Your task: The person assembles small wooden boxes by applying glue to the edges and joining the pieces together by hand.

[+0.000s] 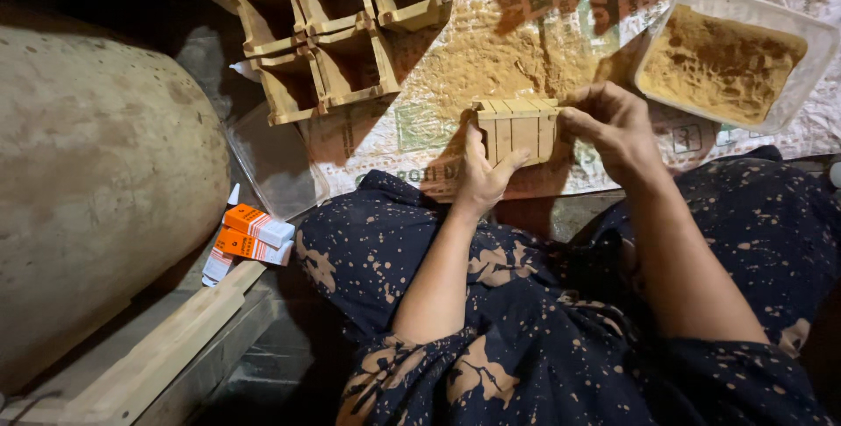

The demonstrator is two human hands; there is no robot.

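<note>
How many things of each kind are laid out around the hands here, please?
Slatted wooden piece held in both hands: 1
Grid of wooden compartments: 1
Clear tub of brown powder: 1
Orange-and-white small boxes: 2
Empty clear tray: 1
Total: 6

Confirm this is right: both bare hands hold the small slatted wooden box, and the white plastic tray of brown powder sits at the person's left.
Wrong on one point: the head view shows the white plastic tray of brown powder at the person's right. Both hands, left hand and right hand, do hold the small slatted wooden box.
</note>
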